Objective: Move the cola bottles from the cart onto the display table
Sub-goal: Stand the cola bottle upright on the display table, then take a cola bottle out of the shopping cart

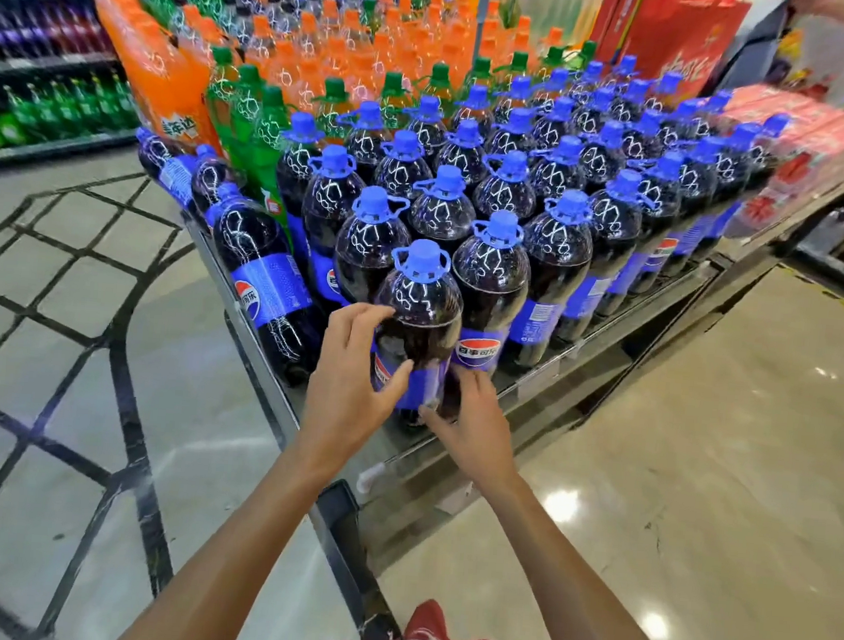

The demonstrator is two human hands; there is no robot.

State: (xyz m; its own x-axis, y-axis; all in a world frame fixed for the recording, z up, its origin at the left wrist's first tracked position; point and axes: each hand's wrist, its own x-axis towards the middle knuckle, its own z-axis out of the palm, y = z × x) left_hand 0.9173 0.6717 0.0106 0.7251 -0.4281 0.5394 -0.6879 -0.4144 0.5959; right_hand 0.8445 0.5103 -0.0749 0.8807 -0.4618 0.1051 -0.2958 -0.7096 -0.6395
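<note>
A large cola bottle point(419, 314) with a blue cap and blue label stands upright at the near corner of the display table point(606, 329). My left hand point(350, 374) grips its left side, fingers curled over the shoulder and thumb on the label. My right hand point(467, 419) holds its lower right side, fingers on the label. Behind it, several rows of the same cola bottles point(511, 185) fill the table. The cart is not in view.
Orange soda bottles point(340, 55) and green bottles point(254, 119) crowd the far half of the table. Red packs point(802, 142) lie at its right end. Drink shelves point(39, 87) line the left wall. Tiled floor point(703, 443) stretches on both sides.
</note>
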